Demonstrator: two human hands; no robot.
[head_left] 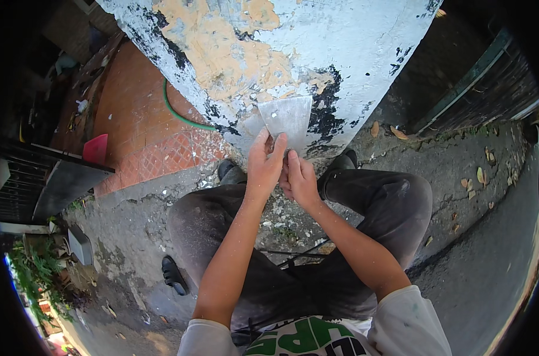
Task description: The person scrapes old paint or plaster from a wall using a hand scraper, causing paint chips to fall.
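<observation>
A wide metal scraper lies with its blade against the lower part of a white wall, its broad edge pointing up the wall. My left hand is closed on the scraper near the base of the blade, thumb and fingers pressed there. My right hand grips it just to the right and slightly lower, fingers curled; the handle is mostly hidden by both hands. Around and above the blade the white paint is broken by a large patch of peach coating and dark bare spots.
My bent knees stand either side of the work, with pale flakes on the ground between them. A green hose curves over orange tiles at left. A black sandal lies on the concrete. Nearby are a dark metal gate and a red dustpan-like piece.
</observation>
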